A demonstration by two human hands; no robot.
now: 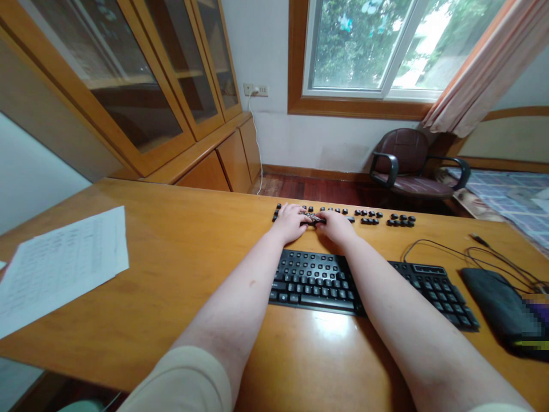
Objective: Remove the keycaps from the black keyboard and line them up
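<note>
Near the far edge of the desk, my left hand (290, 222) curls its fingers down over a row of loose black keycaps (371, 214). Close beside it, my right hand (337, 226) has its fingers closed at one end of a thin, shiny metal piece (314, 217). That piece spans the gap between both hands; its kind is too small to make out. The fingertips of my left hand are partly hidden. Below my hands lies a black keyboard (319, 280), its upper rows showing bare key sockets and its lower rows still capped. My right forearm crosses over it.
Written papers (68, 263) lie on the left of the wooden desk (180, 274). To the right are a black pouch (493, 303) and a coiled cable (514, 269). Beyond the desk stand an office chair (403, 151) and a glass-door cabinet (171, 74).
</note>
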